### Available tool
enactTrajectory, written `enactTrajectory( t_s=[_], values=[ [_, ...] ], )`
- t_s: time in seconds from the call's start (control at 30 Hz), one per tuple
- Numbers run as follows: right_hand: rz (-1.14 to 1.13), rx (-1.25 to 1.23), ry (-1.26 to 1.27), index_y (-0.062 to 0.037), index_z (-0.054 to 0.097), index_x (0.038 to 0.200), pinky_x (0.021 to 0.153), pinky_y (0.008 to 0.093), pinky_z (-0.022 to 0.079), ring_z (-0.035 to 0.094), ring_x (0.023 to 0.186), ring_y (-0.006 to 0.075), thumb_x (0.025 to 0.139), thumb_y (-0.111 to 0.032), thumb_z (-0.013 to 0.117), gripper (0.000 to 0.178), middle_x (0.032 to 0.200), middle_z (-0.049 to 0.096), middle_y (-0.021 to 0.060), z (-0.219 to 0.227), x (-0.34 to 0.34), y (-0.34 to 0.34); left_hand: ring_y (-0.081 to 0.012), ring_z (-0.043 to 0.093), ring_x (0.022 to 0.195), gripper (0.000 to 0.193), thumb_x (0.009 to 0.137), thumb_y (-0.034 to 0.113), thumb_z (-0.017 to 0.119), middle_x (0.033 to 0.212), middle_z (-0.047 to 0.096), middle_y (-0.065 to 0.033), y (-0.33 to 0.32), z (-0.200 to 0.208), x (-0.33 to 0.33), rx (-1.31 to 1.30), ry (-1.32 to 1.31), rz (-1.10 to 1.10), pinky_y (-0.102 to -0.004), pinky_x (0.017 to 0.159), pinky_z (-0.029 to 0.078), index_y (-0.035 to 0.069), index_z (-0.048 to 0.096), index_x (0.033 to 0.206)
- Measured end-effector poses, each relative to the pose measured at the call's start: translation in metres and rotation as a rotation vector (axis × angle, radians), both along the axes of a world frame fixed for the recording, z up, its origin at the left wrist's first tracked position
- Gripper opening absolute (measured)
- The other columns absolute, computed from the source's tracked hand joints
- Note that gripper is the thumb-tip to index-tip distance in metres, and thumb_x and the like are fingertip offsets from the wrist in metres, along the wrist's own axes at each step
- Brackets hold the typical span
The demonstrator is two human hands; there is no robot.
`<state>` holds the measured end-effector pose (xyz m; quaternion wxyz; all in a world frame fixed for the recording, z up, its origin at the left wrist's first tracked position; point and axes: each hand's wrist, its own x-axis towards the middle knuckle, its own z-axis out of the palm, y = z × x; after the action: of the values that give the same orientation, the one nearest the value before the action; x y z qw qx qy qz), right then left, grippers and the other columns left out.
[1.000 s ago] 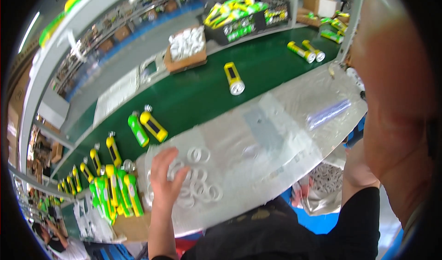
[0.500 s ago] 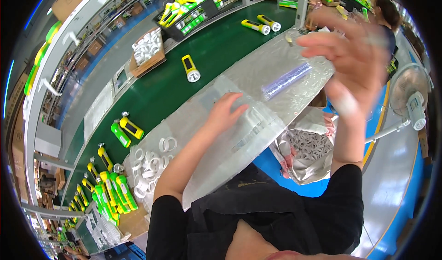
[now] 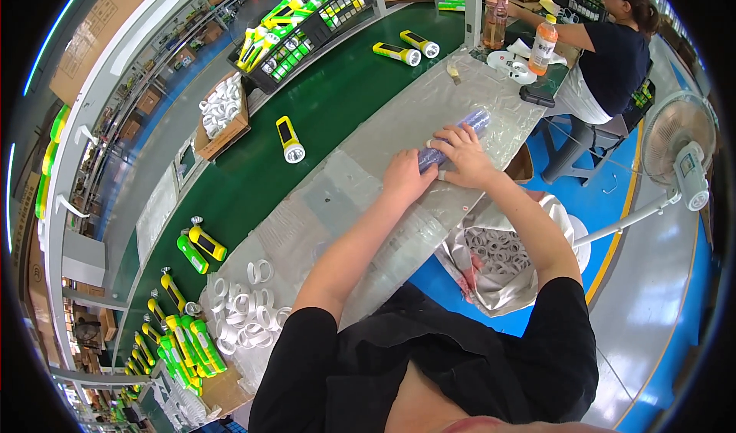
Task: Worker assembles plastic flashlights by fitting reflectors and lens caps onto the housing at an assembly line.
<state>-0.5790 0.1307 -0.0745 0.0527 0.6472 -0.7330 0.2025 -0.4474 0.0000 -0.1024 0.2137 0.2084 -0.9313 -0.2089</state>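
A bluish-purple roll in clear, shiny wrapping (image 3: 477, 119) lies slantwise on the plastic-covered worktable (image 3: 368, 138). At its near end my left hand (image 3: 408, 177) grips it with bent fingers. My right hand (image 3: 466, 159) is curled over its middle, close beside the left, and a whitish band shows on the thumb. The roll's far end sticks out past my right fingers; part of its near half is hidden under both hands. Clear plastic sheeting or trays (image 3: 410, 230) lie beneath my forearms. White rings (image 3: 244, 310) are heaped by my left elbow.
Beyond the table runs a green conveyor (image 3: 253, 180) carrying yellow flashlights (image 3: 290, 139). A black crate (image 3: 307, 42) and a carton of white parts (image 3: 222, 118) stand across it. At right are a drink bottle (image 3: 543, 46), a co-worker (image 3: 625, 65), a ring-filled sack (image 3: 498, 253) and a fan (image 3: 678, 138).
My right hand has come down from its raised, blurred position onto the roll. My left hand has moved from the clear plastic to the roll's near end. The view has shifted rightward.
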Motion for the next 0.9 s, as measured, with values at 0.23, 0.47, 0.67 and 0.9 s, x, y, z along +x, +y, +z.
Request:
enactTrajectory(
  t_s=[0.23, 0.47, 0.67, 0.9],
  values=[
    [-0.009, -0.125, 0.063, -0.0219, 0.053, 0.124, 0.114, 0.0513, 0.019, 0.041, 0.125, 0.0277, 0.065, -0.028, 0.075, 0.064, 0.122, 0.050, 0.0064, -0.012, -0.007, -0.004, -0.0349, 0.061, 0.091, 0.050, 0.077, 0.046, 0.071, 0.092, 0.063, -0.0179, 0.000, 0.014, -0.009, 0.011, -0.107, 0.008, -0.0433, 0.078, 0.050, 0.000, 0.060, 0.092],
    [0.110, -0.054, 0.077, -0.0212, 0.056, 0.121, 0.112, 0.0520, 0.022, 0.046, 0.117, 0.0261, 0.064, -0.034, 0.077, 0.062, 0.111, 0.053, 0.0043, -0.008, -0.025, -0.012, -0.0340, 0.060, 0.087, 0.044, 0.078, 0.041, 0.069, 0.090, 0.061, -0.0168, -0.024, 0.011, -0.007, 0.015, -0.038, -0.262, -0.0423, 0.077, 0.049, 0.000, 0.060, 0.092],
    [0.122, -0.065, 0.057, -0.0201, 0.057, 0.118, 0.112, 0.0507, 0.022, 0.046, 0.116, 0.0262, 0.069, -0.036, 0.076, 0.055, 0.112, 0.054, 0.0040, -0.010, -0.027, -0.011, -0.0322, 0.057, 0.081, 0.035, 0.074, 0.027, 0.074, 0.088, 0.059, -0.0141, -0.047, 0.022, -0.002, -0.006, 0.045, -0.546, -0.0419, 0.072, 0.048, 0.002, 0.059, 0.094],
    [0.189, -0.139, 0.021, -0.0184, 0.061, 0.111, 0.111, 0.0495, 0.023, 0.047, 0.114, 0.0263, 0.073, -0.035, 0.072, 0.043, 0.108, 0.055, 0.0043, -0.009, -0.026, -0.012, -0.0316, 0.057, 0.085, 0.038, 0.071, 0.022, 0.074, 0.090, 0.059, -0.0125, -0.076, 0.032, -0.003, -0.091, -0.016, -0.850, -0.0389, 0.075, 0.048, 0.002, 0.060, 0.100]
  ],
)
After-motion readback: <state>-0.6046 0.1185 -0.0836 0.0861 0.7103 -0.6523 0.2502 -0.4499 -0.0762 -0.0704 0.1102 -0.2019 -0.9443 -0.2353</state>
